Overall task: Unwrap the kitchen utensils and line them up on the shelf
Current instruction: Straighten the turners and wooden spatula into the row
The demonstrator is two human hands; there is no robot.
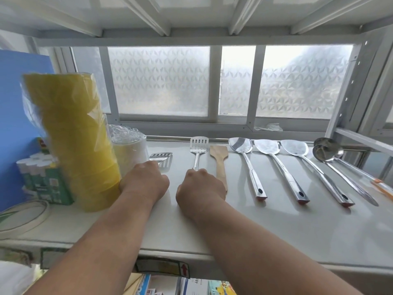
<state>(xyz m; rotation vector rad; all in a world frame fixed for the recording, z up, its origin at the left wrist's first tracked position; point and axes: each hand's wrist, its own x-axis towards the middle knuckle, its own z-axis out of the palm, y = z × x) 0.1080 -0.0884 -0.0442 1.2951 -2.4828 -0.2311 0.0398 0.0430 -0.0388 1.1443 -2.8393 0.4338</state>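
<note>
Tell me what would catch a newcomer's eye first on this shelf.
The row of shiny steel spatulas and ladles lined up across the right of the shelf. Next, two hands on slotted turners at centre, and a tall yellow wrapped stack at left.

Light: I see bright daylight through the frosted window (212, 81).
Glare: sheen on the shelf (276, 226).
Edges: wide-angle bending, soft corners.

A yellow stack (78, 133) in clear wrap stands left of the fingers, a white roll (129, 152) behind it, a green pack (49, 182) and blue board (19, 107) farther left.
</note>
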